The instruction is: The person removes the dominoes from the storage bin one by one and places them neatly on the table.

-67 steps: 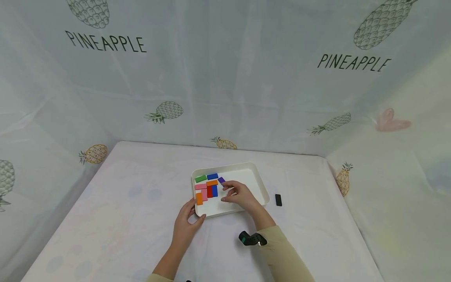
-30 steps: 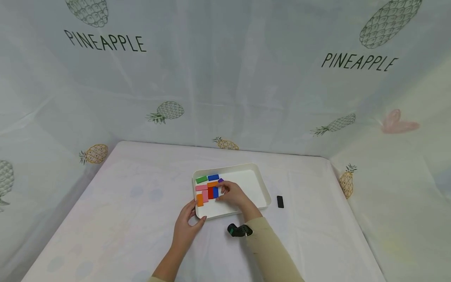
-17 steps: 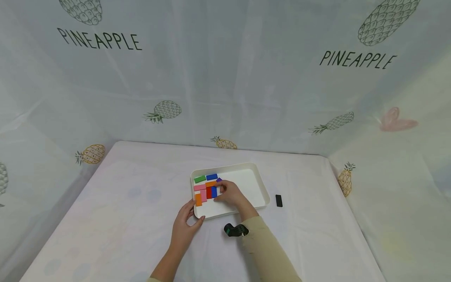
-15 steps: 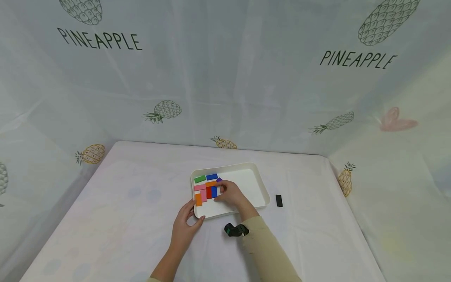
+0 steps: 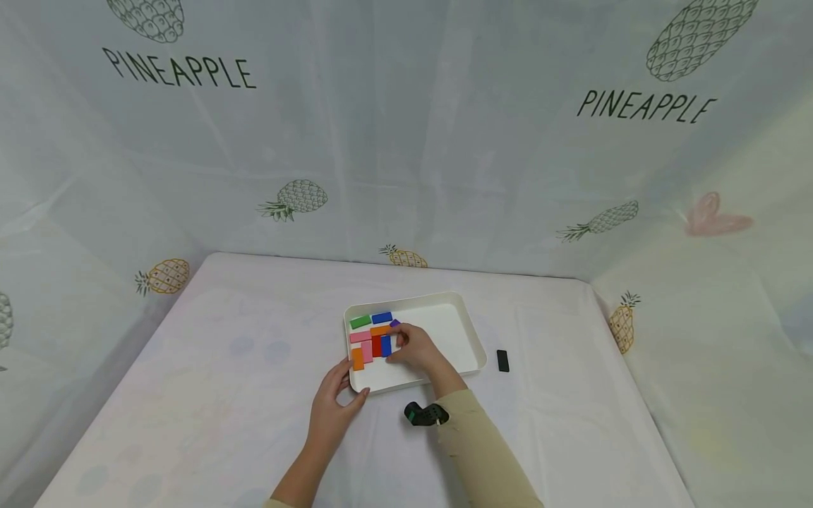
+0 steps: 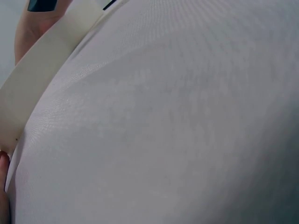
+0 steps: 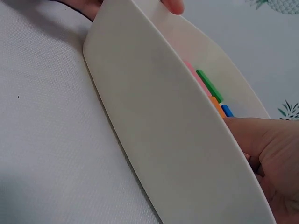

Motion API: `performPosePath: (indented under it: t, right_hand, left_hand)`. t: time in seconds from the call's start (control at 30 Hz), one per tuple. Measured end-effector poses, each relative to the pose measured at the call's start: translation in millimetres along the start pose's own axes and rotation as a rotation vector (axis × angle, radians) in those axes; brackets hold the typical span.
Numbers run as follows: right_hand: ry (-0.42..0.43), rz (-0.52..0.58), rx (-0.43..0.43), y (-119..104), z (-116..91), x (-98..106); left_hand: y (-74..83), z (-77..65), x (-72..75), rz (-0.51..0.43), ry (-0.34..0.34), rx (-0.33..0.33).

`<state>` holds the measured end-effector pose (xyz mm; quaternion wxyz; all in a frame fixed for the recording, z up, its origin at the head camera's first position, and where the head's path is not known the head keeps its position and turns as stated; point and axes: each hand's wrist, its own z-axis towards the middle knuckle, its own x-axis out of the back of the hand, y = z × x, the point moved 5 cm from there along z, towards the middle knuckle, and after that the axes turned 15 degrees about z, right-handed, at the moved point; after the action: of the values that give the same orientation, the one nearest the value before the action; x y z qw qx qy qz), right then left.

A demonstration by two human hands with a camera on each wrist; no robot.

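Tray (image 5: 454,339) free at right, blocks (image 5: 377,346) at left

Beige, creased sleeves (image 5: 485,451); black wrist device (image 5: 435,415); small green mark (image 5: 411,418).

We are looking into a small draped booth. Pale sheets (image 5: 406,141) hang behind and on both sides of a table (image 5: 235,395), closing it in like walls. On them we see printed pineapples (image 5: 301,196), the word PINEAPPLE (image 5: 178,68) twice and a pink shape (image 5: 718,224). A black camera (image 5: 427,415) worn by the sleeve (image 5: 483,451) suggests a recording corner; home or lab, we cannot tell.
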<state>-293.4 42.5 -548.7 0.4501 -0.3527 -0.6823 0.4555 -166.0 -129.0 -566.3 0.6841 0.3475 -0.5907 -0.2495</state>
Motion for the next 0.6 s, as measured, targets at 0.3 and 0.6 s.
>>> performPosePath:
  t: [0.3, 0.6]
  right_hand:
    - [0.02, -0.033, -0.032, -1.6, -1.1, -0.8]
    - [0.022, -0.008, -0.035, -0.5, -2.1, -0.4]
  left_hand:
    - [2.0, 0.1, 0.5, -0.006, 0.003, -0.009]
    - [1.2, -0.2, 0.9, 0.003, 0.009, -0.016]
